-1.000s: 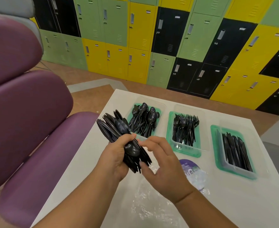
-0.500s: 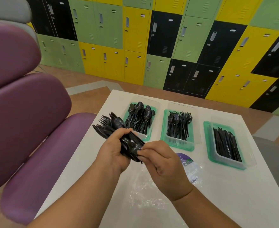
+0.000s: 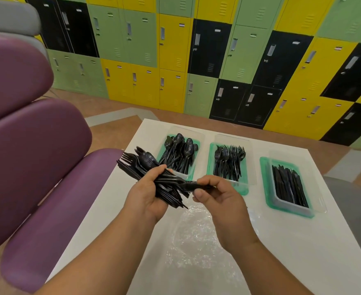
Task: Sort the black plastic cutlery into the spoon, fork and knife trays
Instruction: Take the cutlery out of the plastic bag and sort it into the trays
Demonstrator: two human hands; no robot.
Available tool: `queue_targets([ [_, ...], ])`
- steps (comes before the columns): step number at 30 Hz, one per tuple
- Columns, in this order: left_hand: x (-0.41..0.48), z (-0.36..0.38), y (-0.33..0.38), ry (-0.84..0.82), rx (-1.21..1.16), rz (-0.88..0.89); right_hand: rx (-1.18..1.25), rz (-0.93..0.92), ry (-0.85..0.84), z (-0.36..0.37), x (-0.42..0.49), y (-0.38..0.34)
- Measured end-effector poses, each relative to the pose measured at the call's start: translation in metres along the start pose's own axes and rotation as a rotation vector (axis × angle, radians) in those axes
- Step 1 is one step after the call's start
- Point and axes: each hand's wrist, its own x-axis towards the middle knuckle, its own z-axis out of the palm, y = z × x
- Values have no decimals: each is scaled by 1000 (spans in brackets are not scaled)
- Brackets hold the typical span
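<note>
My left hand grips a thick bundle of mixed black plastic cutlery above the white table's left side, fork tines and spoon bowls pointing up and left. My right hand pinches one black piece at the bundle's right edge; its type is unclear. Three green trays stand in a row behind: the spoon tray on the left, the fork tray in the middle, the knife tray on the right, each holding several pieces.
A crumpled clear plastic bag lies on the white table under my forearms. A purple padded chair stands close on the left. Coloured lockers line the far wall.
The bundle has tilted flatter and lower in my left hand. My right hand has closed on one piece and drawn it rightward out of the bundle.
</note>
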Motion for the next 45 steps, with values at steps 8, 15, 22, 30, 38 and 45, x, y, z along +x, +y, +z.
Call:
queue_targets([
  [8,-9,1,-9,-76,58,-82,118,91,-43,1,3,-2],
  [15,-15,1,-18,-144,140,-189,99,77,-275,-1,2,-5],
  [22,-11,-3,-15,-174,122,-165,111,3,-214,4,2,-17],
  [30,-12,-22,-9,-231,374,-14,201,268,-5,-9,21,-23],
  [38,-25,-20,-10,-368,678,112,-255,312,-45,9,15,-17],
  [45,-28,-18,-14,-222,829,238,-322,284,6,13,10,-12],
])
